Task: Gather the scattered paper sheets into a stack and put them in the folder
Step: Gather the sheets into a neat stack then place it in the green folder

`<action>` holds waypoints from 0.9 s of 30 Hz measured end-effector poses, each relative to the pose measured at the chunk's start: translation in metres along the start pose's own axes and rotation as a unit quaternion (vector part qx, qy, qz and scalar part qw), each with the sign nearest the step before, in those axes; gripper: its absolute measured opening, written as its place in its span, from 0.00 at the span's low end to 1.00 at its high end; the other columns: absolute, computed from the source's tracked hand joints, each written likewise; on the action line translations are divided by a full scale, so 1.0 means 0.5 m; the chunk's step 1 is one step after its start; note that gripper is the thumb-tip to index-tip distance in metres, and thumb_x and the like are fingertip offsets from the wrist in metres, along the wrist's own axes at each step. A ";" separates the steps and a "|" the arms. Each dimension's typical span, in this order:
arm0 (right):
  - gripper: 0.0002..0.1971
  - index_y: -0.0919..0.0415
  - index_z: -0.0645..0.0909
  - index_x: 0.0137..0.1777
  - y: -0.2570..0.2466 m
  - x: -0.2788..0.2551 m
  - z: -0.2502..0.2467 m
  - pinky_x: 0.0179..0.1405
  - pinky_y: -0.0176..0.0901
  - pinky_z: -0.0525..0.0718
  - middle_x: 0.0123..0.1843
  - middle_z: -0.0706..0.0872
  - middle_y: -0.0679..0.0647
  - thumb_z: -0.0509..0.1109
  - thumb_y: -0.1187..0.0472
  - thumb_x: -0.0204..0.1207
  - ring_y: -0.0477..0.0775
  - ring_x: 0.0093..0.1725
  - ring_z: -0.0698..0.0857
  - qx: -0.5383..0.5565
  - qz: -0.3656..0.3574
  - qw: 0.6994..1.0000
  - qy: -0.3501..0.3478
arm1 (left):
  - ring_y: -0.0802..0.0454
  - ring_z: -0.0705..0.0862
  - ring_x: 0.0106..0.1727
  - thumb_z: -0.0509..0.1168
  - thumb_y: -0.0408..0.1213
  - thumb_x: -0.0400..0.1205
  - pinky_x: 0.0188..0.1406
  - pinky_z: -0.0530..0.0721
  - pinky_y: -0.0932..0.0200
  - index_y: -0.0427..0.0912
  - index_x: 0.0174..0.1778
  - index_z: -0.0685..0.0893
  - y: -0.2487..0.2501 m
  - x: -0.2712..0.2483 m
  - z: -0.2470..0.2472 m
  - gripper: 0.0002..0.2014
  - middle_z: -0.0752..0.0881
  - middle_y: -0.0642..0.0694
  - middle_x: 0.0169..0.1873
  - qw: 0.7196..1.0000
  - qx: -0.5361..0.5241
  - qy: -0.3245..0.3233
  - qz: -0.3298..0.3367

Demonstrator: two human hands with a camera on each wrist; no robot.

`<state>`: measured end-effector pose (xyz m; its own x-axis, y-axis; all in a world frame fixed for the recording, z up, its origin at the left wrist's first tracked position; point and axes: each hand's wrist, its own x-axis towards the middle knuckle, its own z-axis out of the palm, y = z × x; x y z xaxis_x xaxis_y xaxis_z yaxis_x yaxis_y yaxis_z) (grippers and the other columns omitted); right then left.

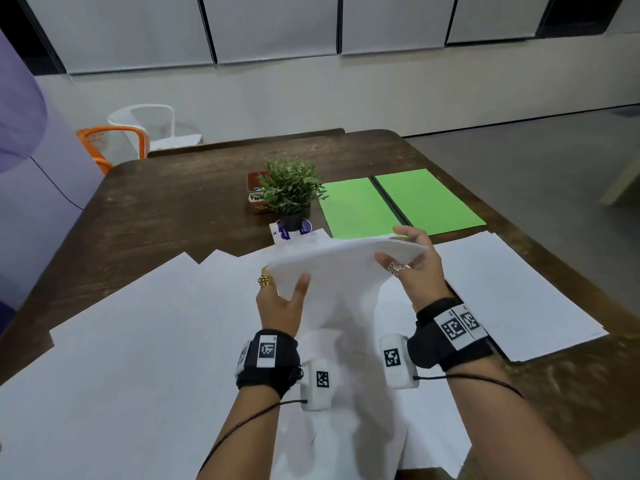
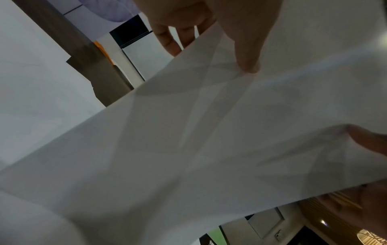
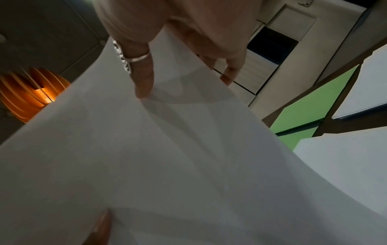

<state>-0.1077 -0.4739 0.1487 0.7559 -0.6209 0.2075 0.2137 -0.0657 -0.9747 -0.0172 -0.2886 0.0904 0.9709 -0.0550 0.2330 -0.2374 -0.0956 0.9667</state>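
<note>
A bundle of white paper sheets (image 1: 343, 268) hangs lifted above the table, sagging toward me. My left hand (image 1: 282, 292) grips its left edge, thumb on top. My right hand (image 1: 410, 258) grips its far right corner, fingers behind and thumb in front. The same bundle (image 2: 188, 140) fills the left wrist view, and the bundle (image 3: 167, 157) fills the right wrist view too. More white sheets (image 1: 131, 341) lie spread over the near left of the table, and another pile of sheets (image 1: 512, 289) lies to the right. A green folder (image 1: 398, 202) lies open beyond my hands.
A small potted plant (image 1: 291, 188) and a brown box (image 1: 256, 192) stand on the dark wooden table (image 1: 180, 199), left of the folder. An orange chair (image 1: 114, 143) and a white chair (image 1: 149, 123) stand behind the far left corner. Grey floor lies to the right.
</note>
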 end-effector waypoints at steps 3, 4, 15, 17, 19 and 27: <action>0.23 0.48 0.78 0.50 0.005 0.004 0.003 0.48 0.42 0.84 0.51 0.82 0.53 0.77 0.75 0.65 0.50 0.49 0.81 -0.002 0.003 1.000 0.001 | 0.48 0.85 0.50 0.71 0.40 0.77 0.53 0.83 0.55 0.34 0.60 0.79 0.002 0.005 0.004 0.19 0.84 0.48 0.46 1.000 0.004 0.009 0.004; 0.21 0.49 0.78 0.49 0.003 0.006 0.004 0.46 0.39 0.83 0.50 0.82 0.53 0.77 0.75 0.66 0.50 0.49 0.81 -0.002 -0.003 1.000 0.003 | 0.47 0.85 0.49 0.70 0.40 0.78 0.51 0.83 0.56 0.35 0.59 0.80 0.005 0.005 0.005 0.17 0.85 0.46 0.46 1.000 0.002 0.012 0.011; 0.23 0.50 0.66 0.59 0.034 0.004 0.004 0.55 0.42 0.81 0.59 0.80 0.55 0.67 0.75 0.75 0.52 0.57 0.82 -0.040 0.036 0.998 0.010 | 0.57 0.83 0.47 0.64 0.28 0.81 0.42 0.75 0.81 0.34 0.64 0.66 -0.006 -0.023 0.044 0.18 0.81 0.48 0.49 0.999 0.037 -0.031 0.025; 0.25 0.57 0.59 0.65 0.090 -0.004 -0.004 0.60 0.46 0.77 0.62 0.77 0.60 0.64 0.77 0.75 0.59 0.61 0.80 -0.143 0.110 0.983 -0.032 | 0.43 0.83 0.51 0.61 0.28 0.83 0.45 0.76 0.72 0.31 0.67 0.65 -0.043 -0.039 0.051 0.18 0.79 0.44 0.50 0.995 0.083 -0.055 -0.024; 0.23 0.64 0.58 0.69 0.143 -0.011 -0.013 0.60 0.45 0.75 0.62 0.78 0.64 0.60 0.76 0.77 0.64 0.64 0.79 -0.237 0.181 0.953 -0.056 | 0.39 0.83 0.54 0.59 0.28 0.84 0.49 0.74 0.64 0.29 0.68 0.65 -0.063 -0.047 0.056 0.18 0.80 0.40 0.49 0.989 0.121 -0.067 -0.043; 0.21 0.69 0.67 0.68 0.163 0.002 -0.135 0.47 0.35 0.69 0.60 0.78 0.66 0.54 0.79 0.75 0.62 0.60 0.79 -0.283 0.186 0.934 0.111 | 0.47 0.81 0.46 0.57 0.27 0.84 0.46 0.76 0.63 0.33 0.69 0.64 -0.009 -0.049 0.187 0.18 0.79 0.44 0.45 0.981 0.143 -0.129 -0.031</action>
<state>-0.1314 -0.5327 0.0638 0.5525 -0.8255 -0.1154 -0.4479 -0.1772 -0.8764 -0.0426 -0.3797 0.0705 0.9527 -0.2853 0.1042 -0.2122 -0.3796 0.9005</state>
